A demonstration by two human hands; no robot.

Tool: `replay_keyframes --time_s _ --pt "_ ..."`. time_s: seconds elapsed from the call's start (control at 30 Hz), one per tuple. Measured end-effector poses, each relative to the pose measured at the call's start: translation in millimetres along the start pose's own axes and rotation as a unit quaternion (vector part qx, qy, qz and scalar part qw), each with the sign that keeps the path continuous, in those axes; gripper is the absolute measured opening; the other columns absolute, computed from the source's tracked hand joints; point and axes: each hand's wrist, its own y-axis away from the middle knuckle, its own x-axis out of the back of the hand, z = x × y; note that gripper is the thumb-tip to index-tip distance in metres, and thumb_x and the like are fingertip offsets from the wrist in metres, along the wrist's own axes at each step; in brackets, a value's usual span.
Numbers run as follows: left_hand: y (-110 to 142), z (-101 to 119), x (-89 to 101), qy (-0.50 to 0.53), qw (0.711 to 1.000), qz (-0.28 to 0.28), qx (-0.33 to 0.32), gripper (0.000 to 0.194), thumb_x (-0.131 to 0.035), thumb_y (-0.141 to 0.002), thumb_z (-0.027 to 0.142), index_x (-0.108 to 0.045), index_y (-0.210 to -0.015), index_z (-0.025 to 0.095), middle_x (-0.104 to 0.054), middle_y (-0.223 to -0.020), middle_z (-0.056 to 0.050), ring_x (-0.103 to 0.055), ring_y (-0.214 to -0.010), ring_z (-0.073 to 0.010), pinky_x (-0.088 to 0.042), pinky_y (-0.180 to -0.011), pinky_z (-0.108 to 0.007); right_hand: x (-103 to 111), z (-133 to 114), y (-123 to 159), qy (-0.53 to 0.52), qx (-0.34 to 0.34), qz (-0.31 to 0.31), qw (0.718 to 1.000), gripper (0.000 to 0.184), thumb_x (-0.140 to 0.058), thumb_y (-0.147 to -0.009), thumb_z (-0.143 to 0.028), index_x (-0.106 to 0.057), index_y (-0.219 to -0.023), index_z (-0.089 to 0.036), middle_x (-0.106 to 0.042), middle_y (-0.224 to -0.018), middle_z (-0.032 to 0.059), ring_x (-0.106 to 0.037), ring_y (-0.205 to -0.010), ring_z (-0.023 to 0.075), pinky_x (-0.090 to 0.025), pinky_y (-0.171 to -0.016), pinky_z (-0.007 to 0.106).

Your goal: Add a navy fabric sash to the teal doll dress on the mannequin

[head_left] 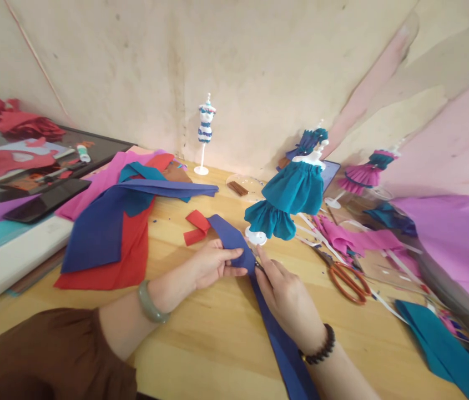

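Note:
A long strip of dark blue fabric runs from the middle of the table down past the front edge of the picture. My left hand pinches this strip between thumb and fingers near its upper end. Close beside it, my right hand is closed around a small dark-handled tool, whose short metal end lies against the strip's right edge. The tool's exact kind is mostly hidden by my fingers. Just beyond the strip's upper end lies a folded red fabric scrap.
Behind my hands stands a mini dress form in a teal ruffled dress; a barer one stands by the wall. Orange-handled scissors lie right, near teal fabric. Layered blue and red cloth lies left, beside a dark phone.

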Motion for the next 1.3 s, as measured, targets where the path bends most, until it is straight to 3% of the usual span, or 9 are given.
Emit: replay_keyframes --time_s 0.23,0.47,0.83,1.07,1.3 --pt "3.3 2.8 -6.5 -0.005 1.0 0.028 0.005 0.012 -0.06 -0.083 0.003 -0.063 -0.09 0.012 -0.068 -0.083 -0.006 -0.066 -0.068 -0.0136 -0.058 -0.06 -0.028 -2.1 0.0 0.1 0.014 0.012 -0.003 1.0 0.043 -0.033 -0.099 -0.023 -0.046 -0.138 -0.012 -0.067 -0.078 0.0097 -0.069 -0.072 0.0223 -0.057 -0.059 0.03" --pt "3.5 1.6 -4.7 0.002 1.0 0.01 -0.003 0.012 -0.064 -0.08 0.004 -0.063 -0.09 0.012 -0.068 -0.083 -0.006 -0.066 -0.068 -0.0137 -0.057 -0.062 -0.027 -2.1 1.1 -0.5 0.013 0.012 -0.005 1.0 0.042 -0.033 -0.098 -0.022 -0.048 -0.134 -0.004 -0.069 -0.082 0.0128 -0.07 -0.073 0.0234 -0.059 -0.062 0.034" --pt "1.5 -0.8 -2.3 -0.003 1.0 0.0 -0.004 0.014 -0.065 -0.08 0.006 -0.064 -0.092 0.012 -0.068 -0.082 -0.005 -0.066 -0.07 -0.0141 -0.057 -0.062 -0.028 -1.1 0.5 -1.6 0.001 -0.001 -0.016 1.0 0.044 -0.035 -0.098 -0.022 -0.044 -0.139 -0.01 -0.069 -0.085 0.0115 -0.07 -0.076 0.0228 -0.059 -0.065 0.033" --pt "-0.3 -5.7 2.8 -0.014 0.999 -0.033 -0.021 0.022 -0.071 -0.077 0.012 -0.064 -0.098 0.012 -0.069 -0.093 -0.008 -0.066 -0.079 -0.0161 -0.057 -0.066 -0.028 -2.0 -0.4 -2.5 0.006 -0.009 -0.025 1.0 0.044 -0.035 -0.097 -0.019 -0.045 -0.138 -0.011 -0.069 -0.083 0.0106 -0.07 -0.073 0.0223 -0.058 -0.062 0.031" --pt "-0.3 -6.4 2.3 -0.017 0.999 -0.024 -0.019 0.02 -0.07 -0.078 0.011 -0.063 -0.097 0.011 -0.069 -0.093 -0.009 -0.066 -0.08 -0.0164 -0.058 -0.067 -0.028 -3.1 1.2 -1.7 0.009 -0.001 -0.011 1.0 0.044 -0.035 -0.097 -0.02 -0.046 -0.138 -0.011 -0.069 -0.083 0.0111 -0.07 -0.074 0.0223 -0.059 -0.064 0.032"
